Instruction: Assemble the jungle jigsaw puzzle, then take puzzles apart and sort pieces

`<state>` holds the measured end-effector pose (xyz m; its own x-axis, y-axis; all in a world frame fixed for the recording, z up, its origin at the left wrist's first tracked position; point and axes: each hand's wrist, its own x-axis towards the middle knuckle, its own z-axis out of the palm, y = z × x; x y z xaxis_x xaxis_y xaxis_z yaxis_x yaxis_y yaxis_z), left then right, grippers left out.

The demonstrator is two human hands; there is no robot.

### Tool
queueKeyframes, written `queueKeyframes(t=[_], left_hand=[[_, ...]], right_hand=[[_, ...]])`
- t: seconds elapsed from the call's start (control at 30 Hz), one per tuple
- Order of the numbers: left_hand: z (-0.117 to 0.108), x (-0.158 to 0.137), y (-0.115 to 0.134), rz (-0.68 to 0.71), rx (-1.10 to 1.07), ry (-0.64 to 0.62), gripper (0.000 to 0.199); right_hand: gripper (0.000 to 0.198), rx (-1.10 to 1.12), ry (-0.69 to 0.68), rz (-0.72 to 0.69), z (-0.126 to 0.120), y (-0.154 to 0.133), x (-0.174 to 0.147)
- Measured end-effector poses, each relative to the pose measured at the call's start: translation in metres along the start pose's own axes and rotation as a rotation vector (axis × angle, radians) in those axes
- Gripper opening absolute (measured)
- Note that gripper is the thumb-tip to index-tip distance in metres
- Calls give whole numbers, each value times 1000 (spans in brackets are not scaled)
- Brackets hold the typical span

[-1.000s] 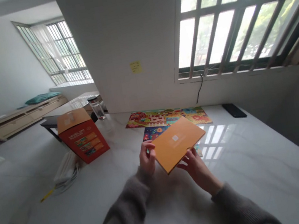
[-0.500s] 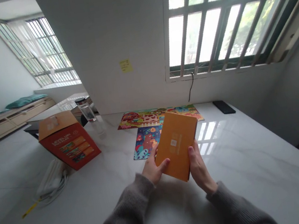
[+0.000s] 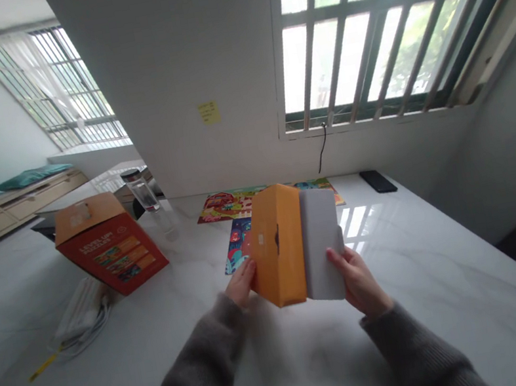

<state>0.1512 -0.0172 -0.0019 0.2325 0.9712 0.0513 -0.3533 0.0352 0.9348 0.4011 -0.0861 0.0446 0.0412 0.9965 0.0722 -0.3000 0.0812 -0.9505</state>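
Observation:
Above the table, my left hand point(image 3: 242, 282) is closed on the left edge of an orange cardboard box point(image 3: 274, 243). This box is tilted, with two of its faces and a small dark notch showing. From its right side juts a plain grey-white card piece point(image 3: 321, 245); I cannot tell whether it is a tray or a flap. My right hand point(image 3: 359, 278) pinches that piece at its right edge, thumb in front. Behind the box, partly covered by it, lie colourful puzzle pictures point(image 3: 223, 206), one of them dark blue point(image 3: 237, 243).
To the left a red-orange puzzle box point(image 3: 112, 245) stands tilted beside a white power strip with its cord point(image 3: 80, 317). A glass bottle point(image 3: 142, 192) is behind it. A black phone point(image 3: 378, 181) lies at the back right of the marble-patterned table point(image 3: 431, 269).
The orange box has turned, showing its notched side. The grey-white piece has come into view at its right, with my right hand on it. My hands have moved farther apart.

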Motion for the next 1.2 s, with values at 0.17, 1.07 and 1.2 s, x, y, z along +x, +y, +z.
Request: queueKeyframes(t=[0.17,1.07,1.2], left_hand=[[21,-36,-6,211,199,61,67],[-30,-62,14,155,1029,33,37],[-17,-59,17,145,994,-68,35]], right_hand=[[41,-332,-47,-174,8,-43,-24],[63,-1126,-53,82,-112,-12,-89],[71,-1426,-307,92,-115,-34,-97]])
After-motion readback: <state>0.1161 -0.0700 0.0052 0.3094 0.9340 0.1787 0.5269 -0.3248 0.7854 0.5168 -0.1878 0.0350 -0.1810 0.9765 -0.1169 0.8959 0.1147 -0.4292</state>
